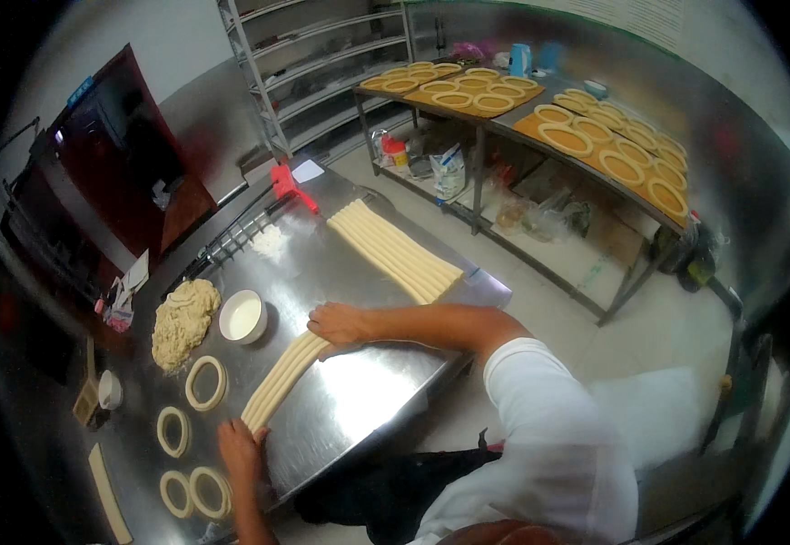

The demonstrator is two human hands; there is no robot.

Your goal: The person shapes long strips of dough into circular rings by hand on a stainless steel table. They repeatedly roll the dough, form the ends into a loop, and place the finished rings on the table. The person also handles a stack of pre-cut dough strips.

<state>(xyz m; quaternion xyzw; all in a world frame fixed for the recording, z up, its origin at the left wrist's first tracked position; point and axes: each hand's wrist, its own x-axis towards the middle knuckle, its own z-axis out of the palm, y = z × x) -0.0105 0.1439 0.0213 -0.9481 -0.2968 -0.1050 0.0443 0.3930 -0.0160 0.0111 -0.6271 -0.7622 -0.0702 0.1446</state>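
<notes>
My right hand (336, 324) grips the upper end of a band of long pale dough strips (277, 380) on the steel table (340, 418). My left hand (241, 445) holds the band's lower end. Four dough rings (204, 360) lie to its left, some apparently doubled. A lumpy dough mass (186, 322) and a white bowl of pale liquid (242, 316) sit beyond them. Further back lies another flat row of several dough strips (393, 252). A single strip (110, 490) lies at the near left.
A roller tool (236, 241), red scraper (291, 186) and flour pile (268, 241) lie at the back left. Across the floor, a long bench (504, 127) holds boards of dough rings (565, 138), with bags (449, 171) below. Metal shelving (286, 95) stands against the wall.
</notes>
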